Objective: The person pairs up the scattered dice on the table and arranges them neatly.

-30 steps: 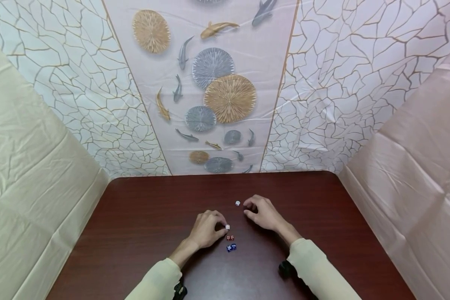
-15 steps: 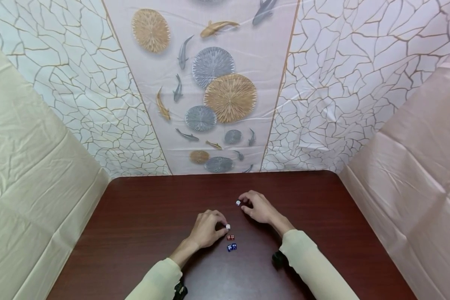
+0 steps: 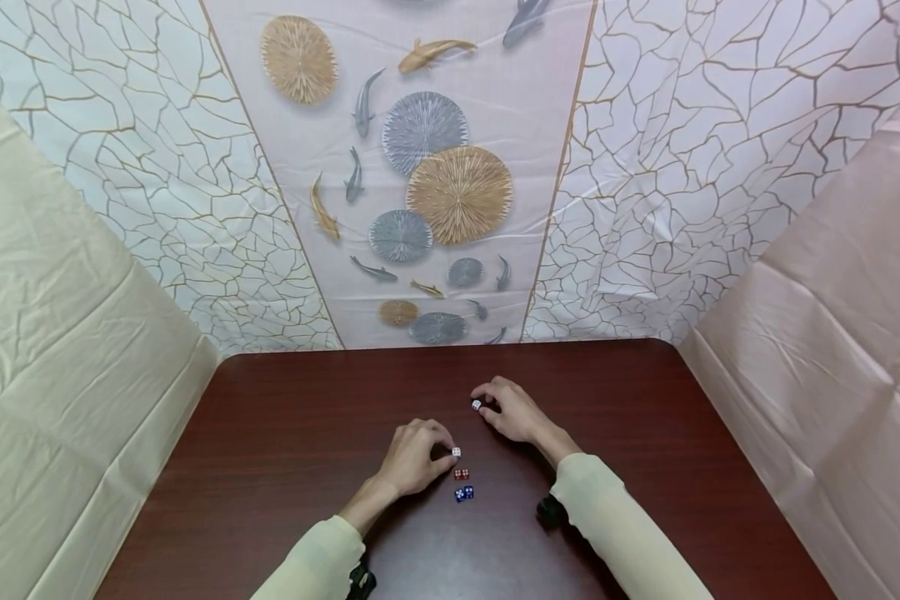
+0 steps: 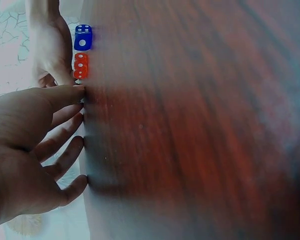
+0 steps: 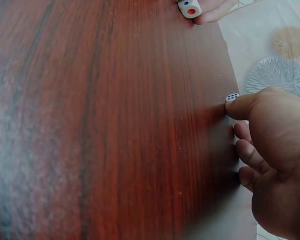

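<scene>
My left hand rests on the table and pinches a white die between thumb and forefinger. Just below that die in the head view lie two red dice side by side, then two blue dice. Farther back, my right hand has its thumb and forefinger round a second white die. From the right wrist, the thumb covers part of this white die. The left wrist view shows the red dice and blue dice beyond the left thumb.
The dark red-brown wooden table ends at a patterned cloth backdrop with fish and round motifs. Plain cream cloth walls slope up on both sides. A dark device sits under the right sleeve.
My right hand has moved left and slightly away to the far white die, and its thumb and forefinger have closed on it. The left hand has stayed on its white die.
</scene>
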Demonstrator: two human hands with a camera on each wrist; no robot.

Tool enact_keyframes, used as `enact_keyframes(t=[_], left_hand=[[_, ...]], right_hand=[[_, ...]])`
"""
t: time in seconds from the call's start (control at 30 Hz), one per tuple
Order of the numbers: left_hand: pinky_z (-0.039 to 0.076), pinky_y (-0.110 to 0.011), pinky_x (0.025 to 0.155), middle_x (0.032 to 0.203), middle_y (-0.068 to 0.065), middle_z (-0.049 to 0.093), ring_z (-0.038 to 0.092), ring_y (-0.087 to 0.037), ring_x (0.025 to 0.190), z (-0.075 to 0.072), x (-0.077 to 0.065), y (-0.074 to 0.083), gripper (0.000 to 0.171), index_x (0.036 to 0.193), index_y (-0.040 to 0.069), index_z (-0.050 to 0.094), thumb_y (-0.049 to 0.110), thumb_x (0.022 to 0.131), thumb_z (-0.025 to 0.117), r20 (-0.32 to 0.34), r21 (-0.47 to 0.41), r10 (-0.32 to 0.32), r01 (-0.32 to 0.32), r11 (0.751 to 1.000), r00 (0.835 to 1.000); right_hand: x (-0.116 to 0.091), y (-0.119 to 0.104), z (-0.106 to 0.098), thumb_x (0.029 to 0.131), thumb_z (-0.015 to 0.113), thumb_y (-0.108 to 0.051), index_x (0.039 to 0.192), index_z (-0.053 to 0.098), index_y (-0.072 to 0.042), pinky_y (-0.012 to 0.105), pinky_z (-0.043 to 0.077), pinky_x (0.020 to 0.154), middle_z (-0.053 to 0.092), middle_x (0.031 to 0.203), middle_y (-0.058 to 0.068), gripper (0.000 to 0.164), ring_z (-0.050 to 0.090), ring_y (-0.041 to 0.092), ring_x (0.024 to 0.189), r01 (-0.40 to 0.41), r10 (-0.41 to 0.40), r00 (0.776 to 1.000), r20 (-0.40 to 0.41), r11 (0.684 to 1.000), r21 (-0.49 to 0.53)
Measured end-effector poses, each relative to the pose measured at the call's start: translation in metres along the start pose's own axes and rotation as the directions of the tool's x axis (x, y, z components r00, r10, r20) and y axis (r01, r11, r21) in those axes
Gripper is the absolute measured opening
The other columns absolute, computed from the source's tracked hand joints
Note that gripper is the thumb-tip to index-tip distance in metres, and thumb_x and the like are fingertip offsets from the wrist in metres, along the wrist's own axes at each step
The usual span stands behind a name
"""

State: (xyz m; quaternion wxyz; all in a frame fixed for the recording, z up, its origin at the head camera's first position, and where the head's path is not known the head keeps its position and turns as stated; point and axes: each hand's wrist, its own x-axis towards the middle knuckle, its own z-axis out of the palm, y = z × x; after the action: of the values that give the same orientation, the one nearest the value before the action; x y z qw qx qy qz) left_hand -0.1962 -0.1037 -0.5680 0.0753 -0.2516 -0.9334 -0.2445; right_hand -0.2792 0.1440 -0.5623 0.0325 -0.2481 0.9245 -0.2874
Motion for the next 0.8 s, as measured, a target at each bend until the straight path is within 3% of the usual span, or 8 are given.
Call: enact_keyframes(t=[0.8], left_hand=[[0.058, -0.056, 0.1, 0.112, 0.001, 0.083, 0.076, -0.026, 0.11, 0.0003, -0.001, 0.0011, 0.007, 0.099, 0.018, 0.087, 0.022, 0.095, 0.091, -0.01, -0.009, -0.007, 0.007, 1.0, 1.0]], right_hand=[[-0.0002, 0.0083, 0.0073, 0.109, 0.076, -0.016, 0.121, 0.082, -0.014, 0.037, 0.055, 0.09, 0.072, 0.111, 0.003, 0.014, 0.067, 0.017, 0.102, 0.026, -0.024, 0.997, -0.067, 0.999, 0.03]])
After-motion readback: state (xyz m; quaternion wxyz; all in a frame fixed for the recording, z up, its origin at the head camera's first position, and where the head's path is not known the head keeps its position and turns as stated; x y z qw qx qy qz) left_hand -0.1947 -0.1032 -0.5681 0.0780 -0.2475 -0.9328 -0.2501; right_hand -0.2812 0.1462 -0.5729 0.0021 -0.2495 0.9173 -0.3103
